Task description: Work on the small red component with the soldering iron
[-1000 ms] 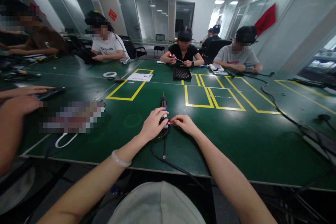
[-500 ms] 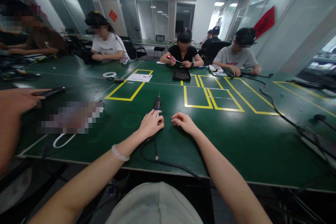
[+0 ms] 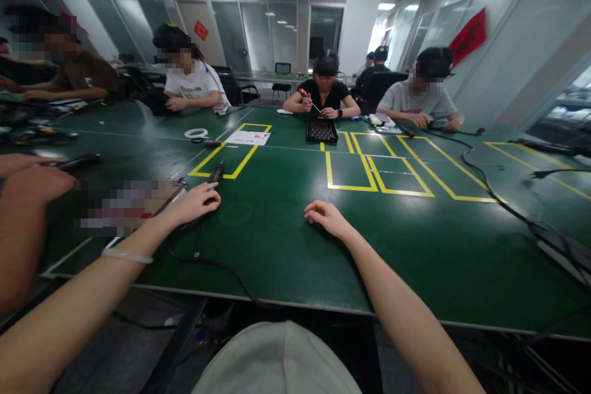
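Note:
My left hand (image 3: pixel 194 202) lies over the rear of a black corded tool (image 3: pixel 215 173), a pen-shaped electric screwdriver resting on the green table (image 3: pixel 286 240). Its fingers curl round the tool's handle. The tool's black cable (image 3: pixel 203 261) trails back off the table's near edge. My right hand (image 3: pixel 323 214) rests on the table to the right, apart from the tool, its fingers loosely curled and pressed together; what they hold, if anything, is hidden. A white bangle (image 3: pixel 127 255) sits on my left wrist.
Yellow taped rectangles (image 3: pixel 369 169) mark the table. A black tray (image 3: pixel 320 130), a white sheet (image 3: pixel 247 136) and a white ring (image 3: pixel 195 133) lie farther back. Black cables (image 3: pixel 498 197) run along the right. Another person's hand (image 3: pixel 32 181) rests at the left. Several people sit opposite.
My left hand has slid the corded tool leftward across the table, well away from the right hand. The small red piece once pinched by my right fingers no longer shows.

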Tool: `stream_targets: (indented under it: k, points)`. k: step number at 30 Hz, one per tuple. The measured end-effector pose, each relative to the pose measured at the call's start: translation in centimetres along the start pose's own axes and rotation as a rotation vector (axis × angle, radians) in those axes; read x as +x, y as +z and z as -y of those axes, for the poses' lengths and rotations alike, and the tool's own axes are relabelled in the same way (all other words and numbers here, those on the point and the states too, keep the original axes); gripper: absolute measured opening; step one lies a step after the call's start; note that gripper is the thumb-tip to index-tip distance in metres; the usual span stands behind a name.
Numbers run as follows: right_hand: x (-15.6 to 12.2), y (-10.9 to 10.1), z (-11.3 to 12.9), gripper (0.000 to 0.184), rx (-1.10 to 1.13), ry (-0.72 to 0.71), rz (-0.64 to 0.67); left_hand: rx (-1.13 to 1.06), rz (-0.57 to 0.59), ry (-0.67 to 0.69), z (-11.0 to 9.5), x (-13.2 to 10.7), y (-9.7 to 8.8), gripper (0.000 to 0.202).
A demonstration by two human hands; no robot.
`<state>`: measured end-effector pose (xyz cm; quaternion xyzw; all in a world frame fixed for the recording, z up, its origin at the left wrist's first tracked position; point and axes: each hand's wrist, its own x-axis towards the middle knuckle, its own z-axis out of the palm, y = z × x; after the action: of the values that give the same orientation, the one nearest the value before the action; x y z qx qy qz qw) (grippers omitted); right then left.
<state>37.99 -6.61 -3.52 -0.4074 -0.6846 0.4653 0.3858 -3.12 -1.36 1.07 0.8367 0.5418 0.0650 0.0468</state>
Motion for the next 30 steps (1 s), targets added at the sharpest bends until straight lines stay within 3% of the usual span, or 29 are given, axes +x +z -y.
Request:
stream_targets:
  k: [3,5,11,14,18,21,23,26,30]
  points:
    - [0.0,0.0,0.1,0.016,0.005,0.002,0.004,0.081,0.059,-0.005,2.0,-0.4,-1.5,0.038]
    - [0.0,0.0,0.0,0.016,0.008,-0.001,0.006,0.172,0.040,-0.050,2.1,-0.8,-2.3,0.039]
    - [-0.1,0.0,-0.2,0.017,-0.012,-0.003,0.017,0.513,-0.063,-0.279,-1.7,-2.6,-2.5,0.032]
    - [0.0,0.0,-0.4,0.017,-0.018,-0.004,0.022,0.542,-0.060,-0.318,-3.5,-3.2,-2.5,0.027]
    - [0.0,0.0,-0.5,0.018,-0.027,-0.012,0.030,0.480,-0.119,-0.403,-4.3,-3.1,-3.0,0.028]
    - [0.0,0.1,-0.4,0.018,-0.037,-0.016,0.033,0.199,-0.160,-0.428,-5.3,-2.2,-3.0,0.031]
    - [0.0,0.1,-0.2,0.017,-0.035,-0.020,0.028,-0.210,-0.148,-0.337,-7.2,-1.2,-2.4,0.034]
    - [-0.1,0.2,0.3,0.018,0.000,-0.017,0.008,-0.845,-0.023,-0.158,-11.7,0.5,-0.8,0.043]
    - [-0.1,0.4,1.3,0.037,0.065,0.055,0.017,-1.098,0.079,-0.060,-18.0,2.4,1.3,0.047]
